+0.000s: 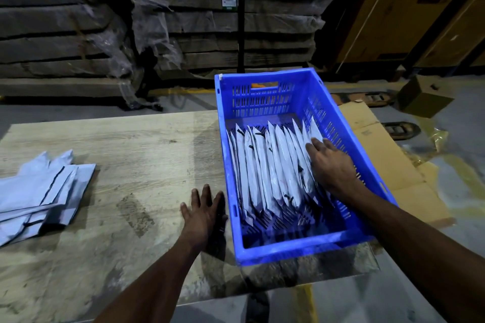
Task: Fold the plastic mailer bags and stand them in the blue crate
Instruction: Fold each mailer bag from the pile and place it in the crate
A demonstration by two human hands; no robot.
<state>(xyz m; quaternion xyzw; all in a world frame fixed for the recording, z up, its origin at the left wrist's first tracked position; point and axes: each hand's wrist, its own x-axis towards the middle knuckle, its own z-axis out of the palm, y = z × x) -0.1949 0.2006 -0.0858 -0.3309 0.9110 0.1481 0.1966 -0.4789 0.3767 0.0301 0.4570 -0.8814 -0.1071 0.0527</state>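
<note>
Blue crate point(273, 102) holds upright folded mailers point(273, 165); right hand point(332, 165) flat on them; left hand point(203, 212) spread.

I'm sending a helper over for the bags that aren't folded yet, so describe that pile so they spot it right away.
Start at the wooden table with the blue crate on its right side. The unfolded mailer bags lie flat in a loose stack at the table's far left edge. Unlike the folded bags standing upright inside the crate, these are spread flat.
</note>
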